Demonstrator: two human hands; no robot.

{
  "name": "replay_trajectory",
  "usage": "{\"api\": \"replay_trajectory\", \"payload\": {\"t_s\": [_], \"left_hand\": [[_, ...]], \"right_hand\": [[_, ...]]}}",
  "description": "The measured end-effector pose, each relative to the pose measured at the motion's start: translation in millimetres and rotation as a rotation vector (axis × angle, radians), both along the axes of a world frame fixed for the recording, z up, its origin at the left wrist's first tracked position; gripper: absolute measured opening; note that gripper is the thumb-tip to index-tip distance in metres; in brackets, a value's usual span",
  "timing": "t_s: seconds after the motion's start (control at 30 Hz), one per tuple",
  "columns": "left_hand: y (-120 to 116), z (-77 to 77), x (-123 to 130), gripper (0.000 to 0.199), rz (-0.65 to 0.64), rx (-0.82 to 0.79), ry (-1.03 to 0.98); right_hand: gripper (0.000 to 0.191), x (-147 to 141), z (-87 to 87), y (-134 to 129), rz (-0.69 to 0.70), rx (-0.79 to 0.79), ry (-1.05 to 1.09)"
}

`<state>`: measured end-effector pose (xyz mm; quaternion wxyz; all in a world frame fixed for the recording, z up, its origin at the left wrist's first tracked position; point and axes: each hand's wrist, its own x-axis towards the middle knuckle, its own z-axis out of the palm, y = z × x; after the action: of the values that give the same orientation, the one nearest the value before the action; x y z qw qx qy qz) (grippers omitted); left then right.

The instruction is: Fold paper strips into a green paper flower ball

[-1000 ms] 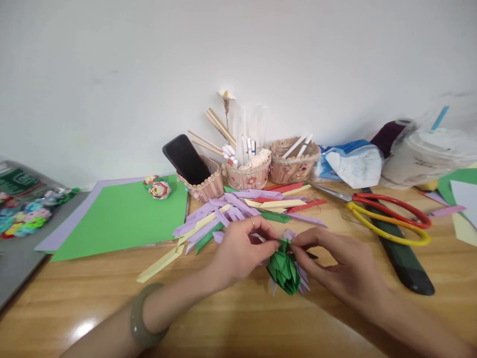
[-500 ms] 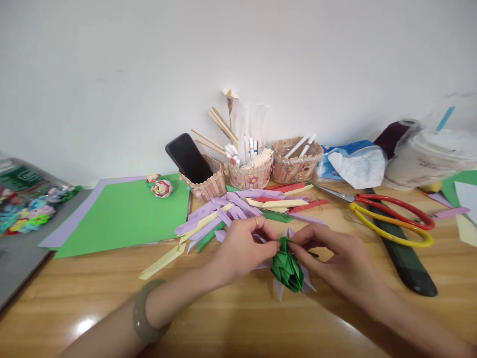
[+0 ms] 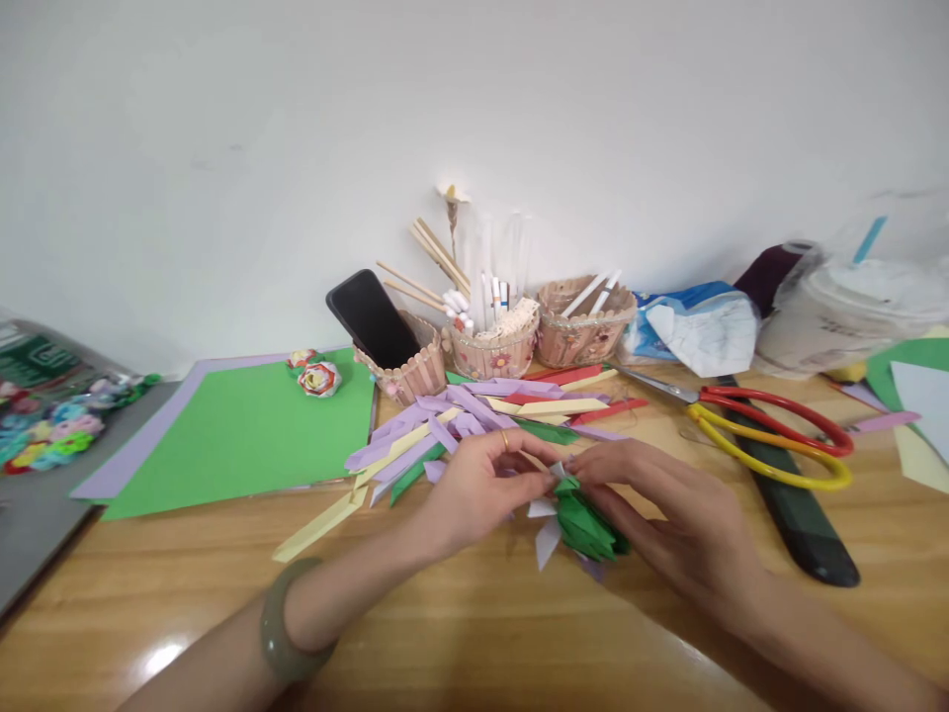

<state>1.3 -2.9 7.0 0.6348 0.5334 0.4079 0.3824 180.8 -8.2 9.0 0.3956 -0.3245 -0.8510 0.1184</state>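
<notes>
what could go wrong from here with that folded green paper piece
The folded green paper piece might get creased, as the left hand and right hand meet closely at its top. A sleeveless forearm could also sweep the loose pale yellow paper strip lying beside the left arm.

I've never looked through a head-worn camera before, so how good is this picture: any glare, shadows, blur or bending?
Head view: a bright glare spot on the wooden table at lower left; a soft shadow below the right hand; the folded green paper piece looks slightly blurred; the plastic cup looks smeared and stretched near the edge.
</notes>
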Motion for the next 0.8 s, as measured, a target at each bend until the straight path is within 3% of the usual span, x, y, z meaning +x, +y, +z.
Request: {"api": "replay_trajectory", "payload": {"t_s": [0.17,0.33,0.53,0.8], "left_hand": [[-6.7,2.9,-4.1,0.003,0.127,0.477,0.251],[-8.7,1.4,-5.2,0.01,0.153,0.85,0.385],[-9.4,-2.9,-3.4,0.011,0.128,0.865,0.421],[-7.2,-7.9,-5.0,0.009,0.133,0.717,0.369]], "right_hand": [[0.012,3.0,6.8,-1.0,-0.102,0.052,0.048],[0.009,-1.3,18.0,-5.4,-0.06,-0.283,-0.015],[0.023,-3.0,20.4,-2.5,-0.063,-0.588,0.055],[0.027,1.2,16.7,2.3,-0.061,-0.742,0.173]]}}
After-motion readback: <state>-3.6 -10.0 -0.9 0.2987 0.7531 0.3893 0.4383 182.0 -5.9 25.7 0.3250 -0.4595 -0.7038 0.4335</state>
